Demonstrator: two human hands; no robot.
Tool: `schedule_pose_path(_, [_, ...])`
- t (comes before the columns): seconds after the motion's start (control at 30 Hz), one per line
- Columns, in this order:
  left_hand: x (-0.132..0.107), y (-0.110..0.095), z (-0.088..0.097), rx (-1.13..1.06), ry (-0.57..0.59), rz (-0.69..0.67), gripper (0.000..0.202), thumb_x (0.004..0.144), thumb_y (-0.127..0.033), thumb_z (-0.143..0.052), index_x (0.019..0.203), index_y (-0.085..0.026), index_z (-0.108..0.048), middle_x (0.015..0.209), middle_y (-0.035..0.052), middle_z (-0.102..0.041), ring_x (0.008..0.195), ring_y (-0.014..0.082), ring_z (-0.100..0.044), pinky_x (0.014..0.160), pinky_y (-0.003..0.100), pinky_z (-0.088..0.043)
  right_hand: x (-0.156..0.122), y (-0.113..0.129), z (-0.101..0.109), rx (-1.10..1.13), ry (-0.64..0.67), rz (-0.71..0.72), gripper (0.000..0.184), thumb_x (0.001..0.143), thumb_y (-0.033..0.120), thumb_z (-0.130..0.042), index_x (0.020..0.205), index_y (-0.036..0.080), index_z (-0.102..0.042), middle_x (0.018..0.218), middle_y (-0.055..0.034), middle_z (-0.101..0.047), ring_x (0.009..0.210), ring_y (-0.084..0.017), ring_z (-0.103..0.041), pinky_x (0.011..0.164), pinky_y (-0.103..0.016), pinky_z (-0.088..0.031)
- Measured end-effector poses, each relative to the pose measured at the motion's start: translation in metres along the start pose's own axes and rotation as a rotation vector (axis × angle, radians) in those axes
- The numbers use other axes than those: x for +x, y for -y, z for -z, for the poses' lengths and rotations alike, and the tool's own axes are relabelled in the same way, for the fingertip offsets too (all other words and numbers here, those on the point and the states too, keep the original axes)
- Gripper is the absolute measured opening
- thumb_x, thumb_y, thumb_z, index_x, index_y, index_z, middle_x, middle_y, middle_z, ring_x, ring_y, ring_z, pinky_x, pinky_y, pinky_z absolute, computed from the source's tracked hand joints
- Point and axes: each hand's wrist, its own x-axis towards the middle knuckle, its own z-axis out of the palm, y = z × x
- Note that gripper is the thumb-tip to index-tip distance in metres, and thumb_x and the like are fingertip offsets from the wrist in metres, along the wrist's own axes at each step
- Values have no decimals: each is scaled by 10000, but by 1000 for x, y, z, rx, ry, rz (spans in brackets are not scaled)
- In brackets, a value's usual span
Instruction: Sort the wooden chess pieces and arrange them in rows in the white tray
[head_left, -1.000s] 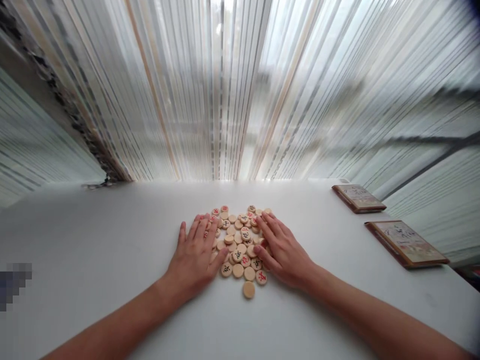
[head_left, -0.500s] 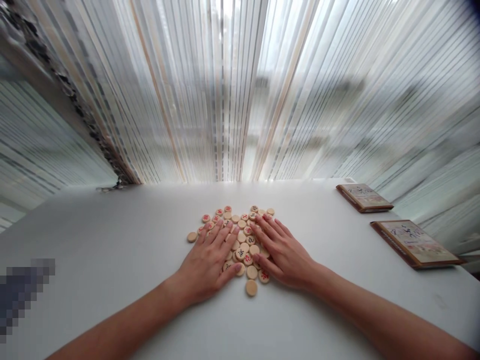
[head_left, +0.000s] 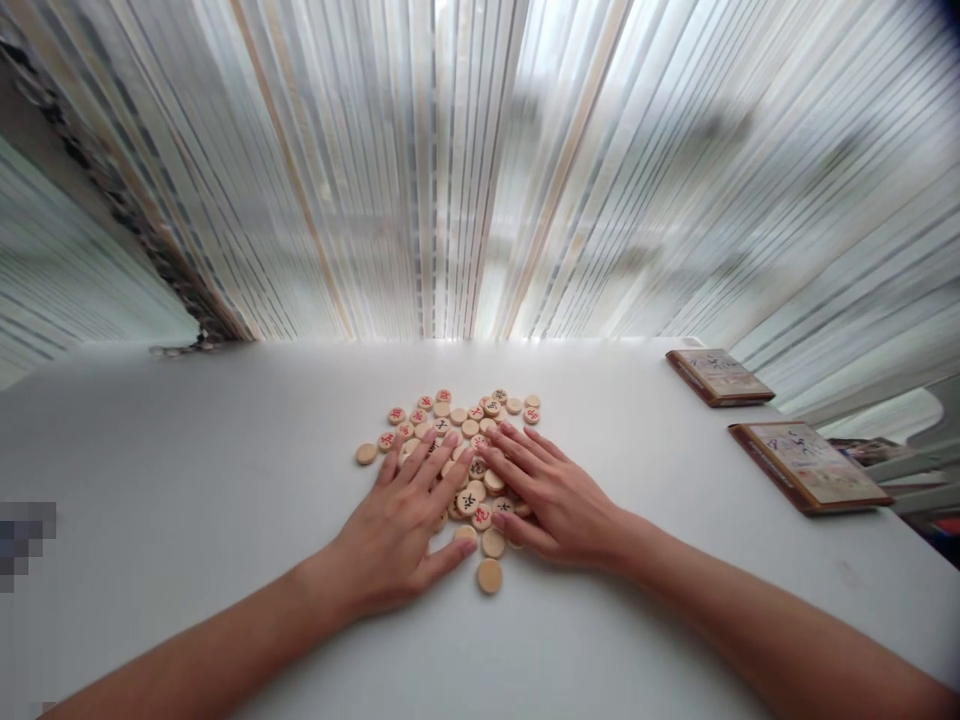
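On white table (head_left: 187, 480), round wooden chess discs (head_left: 450, 425), red and black characters, both hands' fingers (head_left: 420, 465) spread flat.

— What shows of you?
— My left hand (head_left: 397, 530) and right hand (head_left: 559, 500) are bare and slender, with nails cut short.
— Sleeves?
— I see bare skin along my left forearm (head_left: 225, 650) and right forearm (head_left: 750, 640), out to the near edge.

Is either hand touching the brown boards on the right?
No, left hand and right hand lie flat on the wooden discs, away from both boards.

Pale wooden discs (head_left: 450, 440), matt table (head_left: 225, 450)
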Motion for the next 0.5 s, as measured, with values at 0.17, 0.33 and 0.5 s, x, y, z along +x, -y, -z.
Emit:
schedule_pose_path(0.17, [6, 11, -2, 27, -43, 167, 804, 1046, -616, -437, 1693, -166, -281, 1748, 173, -295, 1622, 413, -232, 1297, 669, -170, 0, 2, -4, -86, -4, -285, 757, 1065, 519, -447, 1679, 102, -299, 1736, -192, -309, 1626, -396, -238, 1292, -628, -265])
schedule_pose_path(0.33, [8, 22, -5, 66, -70, 335, 744, 1058, -565, -405, 1686, -179, -305, 1735, 185, -320, 1614, 441, -238, 1256, 750, -180, -2, 0, -9, -106, -32, -375, 759, 1064, 530, -431, 1664, 77, -324, 1704, -225, -365, 1610, -399, -279, 1279, -582, -324])
schedule_pose_path(0.5, [6, 16, -2, 33, -122, 257, 716, 1046, -549, -449, 1662, -193, -369, 1718, 185, -358, 1607, 439, -261, 1269, 725, -194, -2, 2, -4, -69, -113, -239, 720, 1064, 472, -448, 1687, 148, -291, 1726, -194, -333, 1639, -384, -201, 1293, -632, -259])
